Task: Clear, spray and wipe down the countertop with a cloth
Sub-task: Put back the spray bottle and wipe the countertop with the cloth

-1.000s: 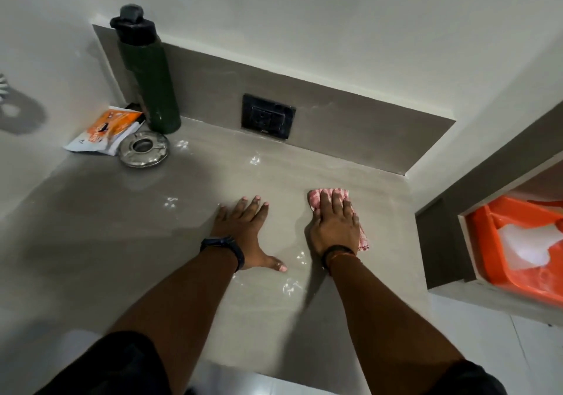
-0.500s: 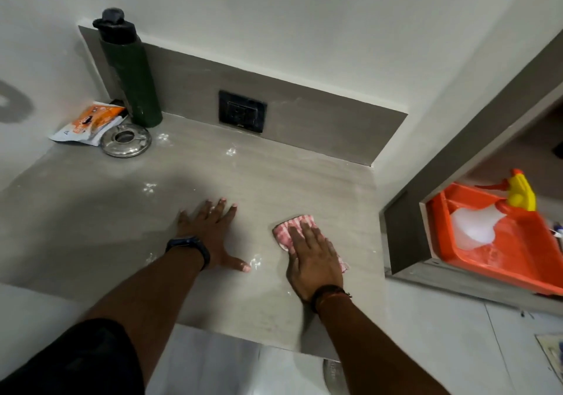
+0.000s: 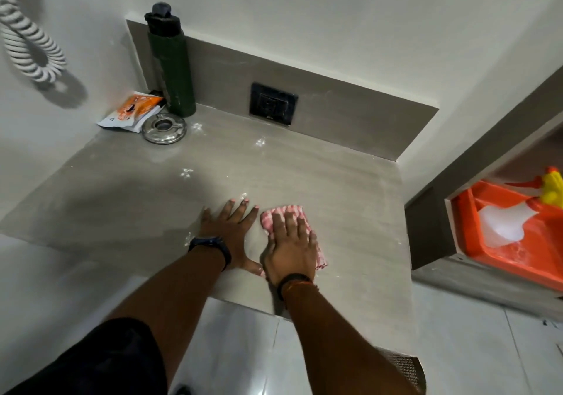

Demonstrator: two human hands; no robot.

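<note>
Since the earlier frame the right hand (image 3: 289, 247) has slid its one pink cloth (image 3: 288, 215) left, beside the left hand (image 3: 230, 231). Both hands lie flat at frame centre on the countertop (image 3: 350, 206), fingers spread, gripping nothing. Upper left: one green bottle (image 3: 172, 69), one packet (image 3: 132, 111), one steel lid (image 3: 164, 128).

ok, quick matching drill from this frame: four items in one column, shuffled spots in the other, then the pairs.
Items:
1. cloth
2. green bottle
3. steel lid
4. spray bottle

Places:
A. in the orange tray
B. under the right hand
C. upright in the back corner
D. flat on the countertop, beside the orange packet

Pairs: 1-B, 2-C, 3-D, 4-A
</note>
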